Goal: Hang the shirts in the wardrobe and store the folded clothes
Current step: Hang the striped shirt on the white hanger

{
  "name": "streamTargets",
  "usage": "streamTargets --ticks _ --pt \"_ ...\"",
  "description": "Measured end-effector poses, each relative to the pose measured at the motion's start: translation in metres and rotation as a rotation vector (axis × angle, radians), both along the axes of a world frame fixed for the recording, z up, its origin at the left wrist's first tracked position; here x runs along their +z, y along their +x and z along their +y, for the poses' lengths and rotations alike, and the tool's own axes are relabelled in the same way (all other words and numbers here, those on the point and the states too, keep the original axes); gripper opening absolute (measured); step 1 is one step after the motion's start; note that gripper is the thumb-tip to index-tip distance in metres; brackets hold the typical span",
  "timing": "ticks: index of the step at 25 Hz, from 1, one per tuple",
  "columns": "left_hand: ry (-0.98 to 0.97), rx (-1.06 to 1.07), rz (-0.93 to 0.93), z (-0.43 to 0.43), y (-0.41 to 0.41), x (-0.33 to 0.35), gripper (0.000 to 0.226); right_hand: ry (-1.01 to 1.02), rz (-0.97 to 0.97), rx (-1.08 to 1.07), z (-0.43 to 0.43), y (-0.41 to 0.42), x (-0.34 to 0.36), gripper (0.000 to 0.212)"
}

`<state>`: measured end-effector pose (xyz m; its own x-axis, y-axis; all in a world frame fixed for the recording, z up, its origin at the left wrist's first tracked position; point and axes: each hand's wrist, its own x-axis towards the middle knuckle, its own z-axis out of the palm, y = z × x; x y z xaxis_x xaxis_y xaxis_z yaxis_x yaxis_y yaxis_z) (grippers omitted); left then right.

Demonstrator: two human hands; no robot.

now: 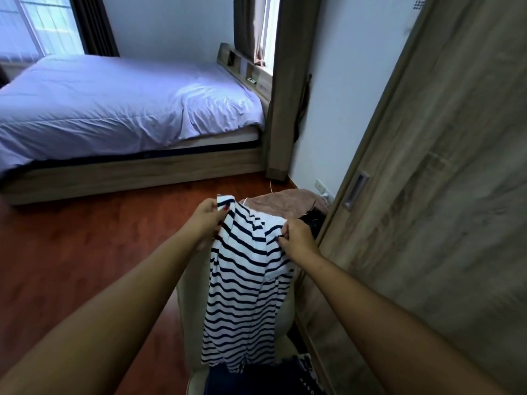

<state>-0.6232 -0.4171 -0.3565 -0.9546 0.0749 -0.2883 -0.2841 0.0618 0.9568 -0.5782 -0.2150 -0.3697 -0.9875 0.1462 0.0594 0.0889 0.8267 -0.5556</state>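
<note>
A white shirt with dark navy stripes (pixel 242 286) hangs in front of me, held up by its top edge. My left hand (pixel 206 220) pinches the shirt's upper left corner. My right hand (pixel 298 238) grips the upper right part, and a thin white hanger tip shows just above the fabric between the hands. The wardrobe's wooden sliding door (pixel 427 195) with a recessed metal handle stands immediately to the right. Below the shirt lie dark blue clothes (pixel 256 379) on a pale seat; whether they are folded I cannot tell.
A bed with a lilac cover (pixel 114 101) on a wooden frame fills the far left. A pink-brown blanket and a black item (pixel 285 203) rest behind the shirt. Red-brown wooden floor (pixel 85 252) lies to the left. A wall socket (pixel 320 186) sits low by the door.
</note>
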Motion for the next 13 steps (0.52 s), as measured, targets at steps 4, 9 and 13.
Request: streamTargets --ticks 4,9,13 --pt "0.683 -0.038 -0.011 -0.001 0.040 0.039 0.030 -0.455 -0.004 -0.104 0.021 0.033 0.023 0.008" --pt "0.957 -0.265 -0.037 0.043 0.108 0.115 0.036 -1.472 -0.077 0.016 0.058 0.109 0.076 0.028" --pt "0.879 -0.502 -0.003 0.104 0.183 0.157 0.065 -1.226 0.103 0.009 0.111 0.202 0.131 0.033"
